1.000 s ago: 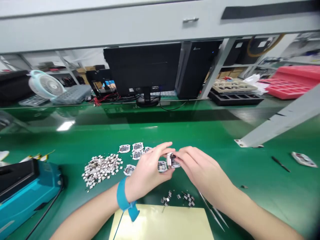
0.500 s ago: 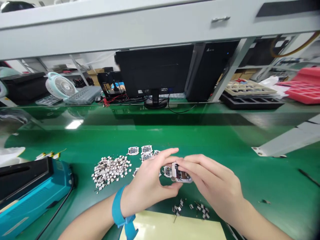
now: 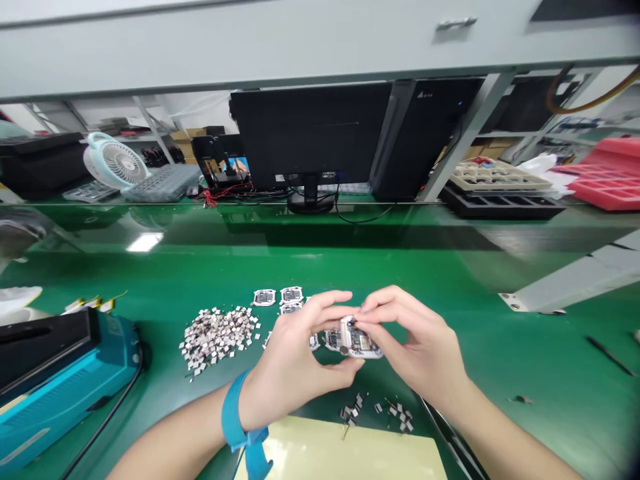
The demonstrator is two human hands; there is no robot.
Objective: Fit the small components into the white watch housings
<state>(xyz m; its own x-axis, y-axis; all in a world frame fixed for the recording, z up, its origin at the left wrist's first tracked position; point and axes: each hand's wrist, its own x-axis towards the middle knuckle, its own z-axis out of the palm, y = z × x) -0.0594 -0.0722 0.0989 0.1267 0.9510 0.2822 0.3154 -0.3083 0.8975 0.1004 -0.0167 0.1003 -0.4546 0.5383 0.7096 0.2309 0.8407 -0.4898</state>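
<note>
A white-framed circuit board (image 3: 364, 344), shaped like a small watch case, is held up tilted above the green table. My left hand (image 3: 295, 353), with a blue strap (image 3: 235, 410) round its wrist, grips it by the left side, thumb below and fingers above. At its upper edge, the fingertips and thumb of my right hand (image 3: 415, 340) are pinched together; whether a tiny part is between them I cannot tell. Behind my left hand lie several similar white-framed boards (image 3: 264, 298), partly hidden. Small silvery square parts (image 3: 400, 415) are scattered just below my hands.
A heap of small square metal parts (image 3: 220, 337) lies left of my left hand. A yellow sheet (image 3: 345, 453) covers the front of the table. At left stands a blue and black device (image 3: 75, 387) with a cable. A monitor (image 3: 310, 133) and a metal leg (image 3: 575, 277) stand further back.
My right hand has turned and its fingers have drawn back to the board's upper edge, so more of the circuitry shows. My left hand keeps its grip. The camera view has shifted slightly.
</note>
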